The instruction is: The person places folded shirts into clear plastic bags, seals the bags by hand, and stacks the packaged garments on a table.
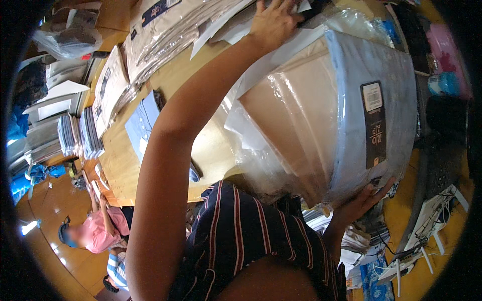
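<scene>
My left hand [273, 24] reaches across to the far side of the table, its fingers apart and lying over white sheets beside a dark thing at the picture's edge. My right hand [362, 201] is at the near edge of a light blue folded garment in clear plastic [349, 110], fingers stretched along its corner. A dark hang tag [374, 125] shows on that packet. Under it, several tan garments in clear plastic [296, 108] fan out to the left. Loose clear plastic [258, 160] bunches at their near left side.
Stacks of tan packaged garments [160, 47] line the far left of the wooden table [211, 70]. A folded blue shirt [143, 123] lies left of my left arm. A white router with antennas [427, 226] and cables sits at lower right. A person in pink [108, 228] is at lower left.
</scene>
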